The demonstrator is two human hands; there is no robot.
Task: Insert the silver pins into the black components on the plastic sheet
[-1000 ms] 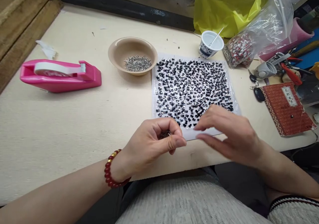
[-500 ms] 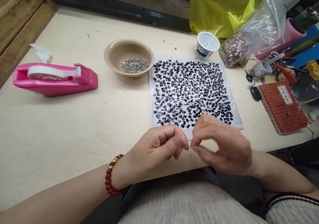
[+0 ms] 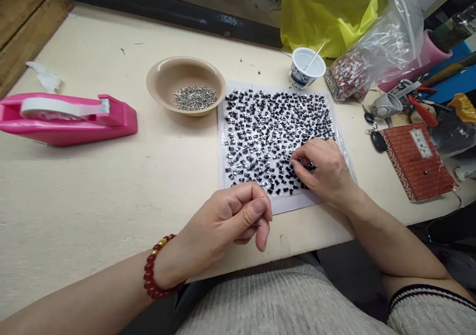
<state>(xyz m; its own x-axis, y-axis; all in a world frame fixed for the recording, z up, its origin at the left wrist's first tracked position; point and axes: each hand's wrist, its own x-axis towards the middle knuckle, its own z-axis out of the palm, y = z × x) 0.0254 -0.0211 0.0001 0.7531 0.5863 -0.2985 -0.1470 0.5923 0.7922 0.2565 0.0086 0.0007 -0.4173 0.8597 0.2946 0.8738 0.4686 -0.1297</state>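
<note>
Above the table's front edge, my left hand (image 3: 232,221) is curled with the thumb over the bent fingers. A small glint shows between them, but what it holds is too hidden to name. My right hand (image 3: 323,171) has thumb and forefinger pinched together over a white sheet (image 3: 286,206), down among many small glossy black pieces (image 3: 249,146). Whatever is in that pinch is covered by the fingertips. Thin pins stick up from pieces along the sheet's far edge. A beige bowl (image 3: 156,84) holding a heap of metal pins (image 3: 195,98) stands beyond my left hand.
At left are a pink tape dispenser (image 3: 70,131) and crumpled tissue (image 3: 44,77). Behind the sheet stand a white cup (image 3: 299,74) with a thin stick, a yellow bag (image 3: 327,15) and a clear bag (image 3: 349,74) of red-and-white pieces. A red patterned pouch (image 3: 420,168) lies right.
My right hand has moved away from my left hand, forward onto the black pieces. My left hand stays curled in nearly the same place. The view has shifted slightly right.
</note>
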